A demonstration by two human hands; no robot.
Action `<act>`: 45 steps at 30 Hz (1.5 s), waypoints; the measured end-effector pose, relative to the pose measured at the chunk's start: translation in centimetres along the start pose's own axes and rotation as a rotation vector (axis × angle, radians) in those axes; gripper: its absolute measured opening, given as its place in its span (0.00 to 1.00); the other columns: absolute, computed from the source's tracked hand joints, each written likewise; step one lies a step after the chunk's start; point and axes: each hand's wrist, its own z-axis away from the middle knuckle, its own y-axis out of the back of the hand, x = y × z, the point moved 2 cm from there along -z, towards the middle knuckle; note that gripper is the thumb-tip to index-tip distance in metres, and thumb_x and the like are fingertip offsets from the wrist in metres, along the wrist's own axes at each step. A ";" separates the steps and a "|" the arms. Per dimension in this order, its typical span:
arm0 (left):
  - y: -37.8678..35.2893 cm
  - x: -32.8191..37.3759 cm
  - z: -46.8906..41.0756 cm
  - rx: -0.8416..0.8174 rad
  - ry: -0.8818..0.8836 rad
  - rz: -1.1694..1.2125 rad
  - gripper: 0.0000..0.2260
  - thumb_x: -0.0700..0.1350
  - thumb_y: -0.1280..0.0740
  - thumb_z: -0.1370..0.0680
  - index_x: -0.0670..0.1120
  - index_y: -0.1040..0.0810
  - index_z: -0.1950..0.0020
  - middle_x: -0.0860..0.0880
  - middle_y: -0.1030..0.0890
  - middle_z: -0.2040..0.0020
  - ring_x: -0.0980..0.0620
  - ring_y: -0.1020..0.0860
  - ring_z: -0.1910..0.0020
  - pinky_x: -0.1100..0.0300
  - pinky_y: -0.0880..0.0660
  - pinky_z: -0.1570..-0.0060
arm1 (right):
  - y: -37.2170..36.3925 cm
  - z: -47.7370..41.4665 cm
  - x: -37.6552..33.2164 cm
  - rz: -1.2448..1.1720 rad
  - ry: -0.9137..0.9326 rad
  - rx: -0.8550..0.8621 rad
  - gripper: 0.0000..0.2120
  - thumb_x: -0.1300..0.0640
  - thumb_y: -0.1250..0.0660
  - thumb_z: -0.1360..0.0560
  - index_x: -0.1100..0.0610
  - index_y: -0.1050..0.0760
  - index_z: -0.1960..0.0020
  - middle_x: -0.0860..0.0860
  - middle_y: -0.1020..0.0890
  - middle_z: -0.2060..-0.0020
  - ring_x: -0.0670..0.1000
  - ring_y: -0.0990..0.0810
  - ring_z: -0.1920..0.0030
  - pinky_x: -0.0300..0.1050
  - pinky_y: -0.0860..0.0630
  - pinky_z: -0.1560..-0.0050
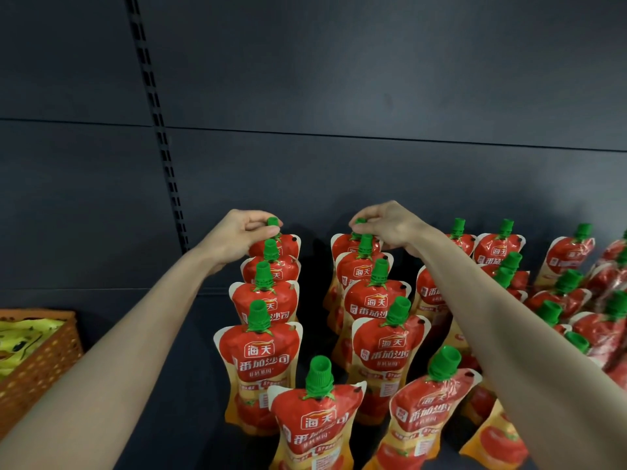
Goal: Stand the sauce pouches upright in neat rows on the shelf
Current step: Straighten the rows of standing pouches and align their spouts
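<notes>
Several red tomato-sauce pouches with green caps stand upright on the dark shelf (176, 385). One row runs back from a front pouch (259, 368) to the rearmost pouch (288, 242), whose green cap my left hand (237, 235) pinches. A second row runs back from a pouch (386, 354) to a rear pouch (342, 244); my right hand (386, 222) pinches that one's cap. Two more pouches (314, 425) (420, 415) stand nearest me, the right one tilted.
More pouches (570, 300) crowd the right side, some leaning or lying. An orange woven basket (44, 361) holding yellow packets sits at the left shelf edge. The dark back panel (339, 164) with a slotted upright (159, 130) stands behind.
</notes>
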 end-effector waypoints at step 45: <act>-10.5 5.2 22.7 0.255 -0.021 0.108 0.09 0.44 0.30 0.26 0.50 0.22 0.48 0.50 0.18 0.48 0.53 0.20 0.48 0.51 0.22 0.46 | -4.2 22.8 4.6 -0.430 0.267 0.146 0.09 0.60 0.32 0.25 0.56 0.24 0.45 0.47 0.18 0.53 0.44 0.18 0.54 0.31 0.22 0.60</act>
